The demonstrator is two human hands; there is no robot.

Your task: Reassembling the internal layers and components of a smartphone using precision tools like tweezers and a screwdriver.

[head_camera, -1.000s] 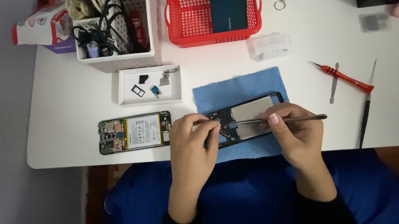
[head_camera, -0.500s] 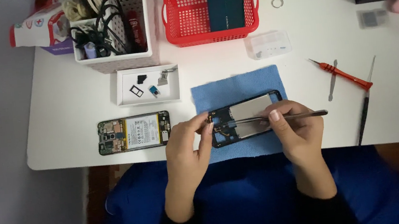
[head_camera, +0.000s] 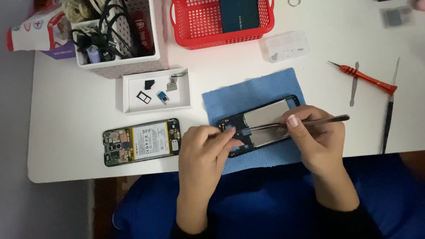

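Pinching tweezers [head_camera: 306,122], right hand [head_camera: 318,138] (knuckles up) over frame [head_camera: 262,125].

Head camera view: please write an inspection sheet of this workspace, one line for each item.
Surface: white table with blue cloth.
Job's things: phone frame on the cloth; metal tweezers.
Clutter: opened phone, white parts tray, red basket, red screwdriver.
Grippers: left hand steadies the frame; right hand holds the tweezers.
Cables: black cables in the white bin.
Surroundings: grey floor.
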